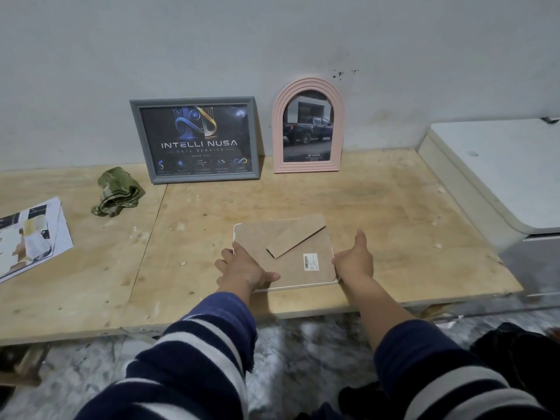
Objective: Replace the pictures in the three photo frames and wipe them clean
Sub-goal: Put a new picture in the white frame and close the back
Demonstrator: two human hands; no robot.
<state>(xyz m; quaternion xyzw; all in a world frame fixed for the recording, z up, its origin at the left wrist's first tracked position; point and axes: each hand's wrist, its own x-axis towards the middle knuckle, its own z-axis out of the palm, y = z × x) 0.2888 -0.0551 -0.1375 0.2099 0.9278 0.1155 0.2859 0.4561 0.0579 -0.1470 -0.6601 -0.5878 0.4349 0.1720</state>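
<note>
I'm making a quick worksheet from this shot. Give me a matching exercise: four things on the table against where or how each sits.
Things:
1. grey frame
2. pink arched frame
3. white frame
4. green cloth

States:
A. face-down, held at both sides
B. crumpled, left of the grey frame
C. upright, showing a pickup truck
D. upright, showing a logo poster

Pairs: 1-D, 2-C, 3-A, 4-B

Face-down frame [285,253]: picture side hidden
</note>
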